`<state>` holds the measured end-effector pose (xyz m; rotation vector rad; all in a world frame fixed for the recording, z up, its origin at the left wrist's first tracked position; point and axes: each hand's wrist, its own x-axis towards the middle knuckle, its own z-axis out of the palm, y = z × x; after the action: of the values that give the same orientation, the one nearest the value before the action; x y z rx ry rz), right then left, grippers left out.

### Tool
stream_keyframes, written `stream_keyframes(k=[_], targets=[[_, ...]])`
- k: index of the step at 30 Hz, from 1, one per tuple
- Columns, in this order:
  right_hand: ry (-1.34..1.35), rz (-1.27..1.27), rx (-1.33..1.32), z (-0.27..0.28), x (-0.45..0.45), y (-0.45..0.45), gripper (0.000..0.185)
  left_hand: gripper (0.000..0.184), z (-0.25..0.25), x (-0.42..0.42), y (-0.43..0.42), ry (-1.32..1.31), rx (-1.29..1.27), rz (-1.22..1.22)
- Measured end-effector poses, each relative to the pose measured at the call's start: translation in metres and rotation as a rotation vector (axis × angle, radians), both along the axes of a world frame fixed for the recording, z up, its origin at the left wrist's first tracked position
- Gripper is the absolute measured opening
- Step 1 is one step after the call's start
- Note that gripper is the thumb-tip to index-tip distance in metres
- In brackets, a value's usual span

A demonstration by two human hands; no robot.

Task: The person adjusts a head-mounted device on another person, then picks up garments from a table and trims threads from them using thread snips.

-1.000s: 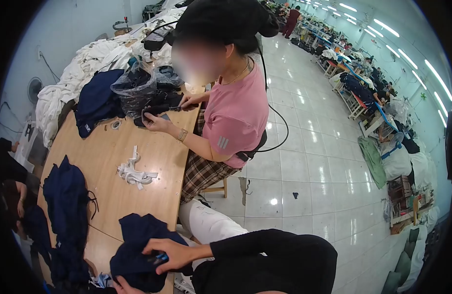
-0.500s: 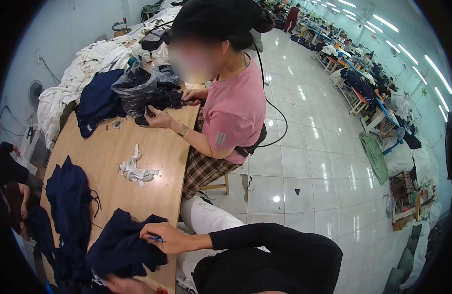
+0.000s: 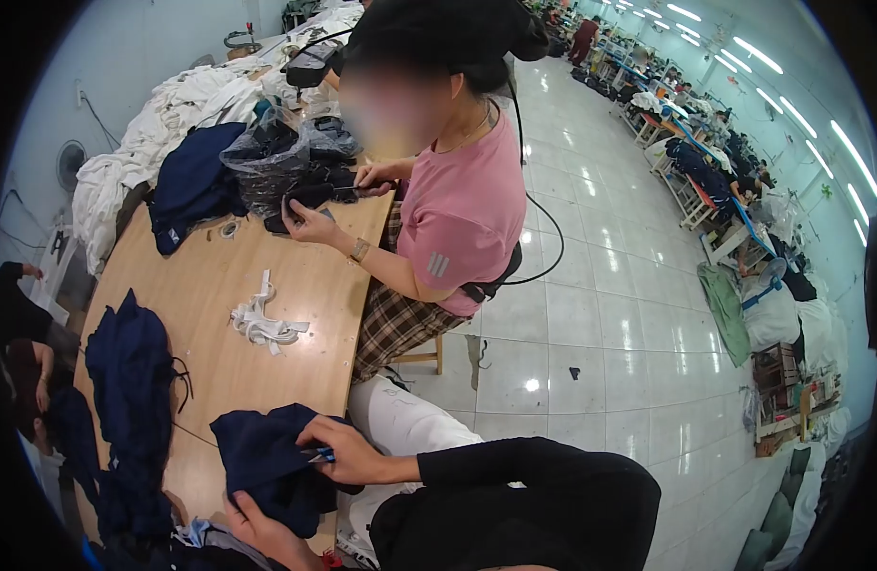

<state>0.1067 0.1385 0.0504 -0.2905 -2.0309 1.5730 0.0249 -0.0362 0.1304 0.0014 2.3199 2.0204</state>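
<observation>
A navy cloth garment lies partly folded at the near table edge, under both hands. My left hand grips its lower edge, thumb on top and fingers underneath. My right hand is closed over the garment's right side. From its fingers shows a small blue-handled tool, seemingly thread snips, mostly hidden by the hand. Left of this garment, a long navy garment with a dark cord lies on the table.
On the wooden table lie white strips, another navy garment, a plastic bag and a white fabric heap. A co-worker in a pink shirt sits at the far side, handling dark pieces.
The navy garment has been turned and shifted right, its top now flatter. My left hand has come up onto its edge. My right hand moved slightly right, still with the blue-handled tool.
</observation>
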Motion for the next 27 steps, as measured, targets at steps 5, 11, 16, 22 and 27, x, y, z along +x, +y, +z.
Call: stream_keyframes(k=[5,11,16,22,27], targets=[[-0.013,-0.206,-0.034,0.007,0.012,0.009,0.037,0.052,-0.011,-0.003,-0.03,0.163,-0.405,0.172],[-0.372,-0.249,-0.329,-0.063,0.024,0.029,0.033,0.046,-0.054,0.022,-0.061,0.172,-0.633,0.135],[-0.525,-0.194,-1.389,-0.066,0.009,0.044,0.02,0.046,-0.068,0.03,-0.063,0.108,-0.667,0.128],[-0.268,0.048,-1.526,-0.009,-0.016,0.062,0.013,0.045,-0.078,-0.009,-0.062,-0.542,0.735,0.053],[-0.253,0.459,-1.664,0.005,0.014,0.097,0.006,0.062,-0.135,-0.045,-0.17,-0.717,0.604,0.041]])
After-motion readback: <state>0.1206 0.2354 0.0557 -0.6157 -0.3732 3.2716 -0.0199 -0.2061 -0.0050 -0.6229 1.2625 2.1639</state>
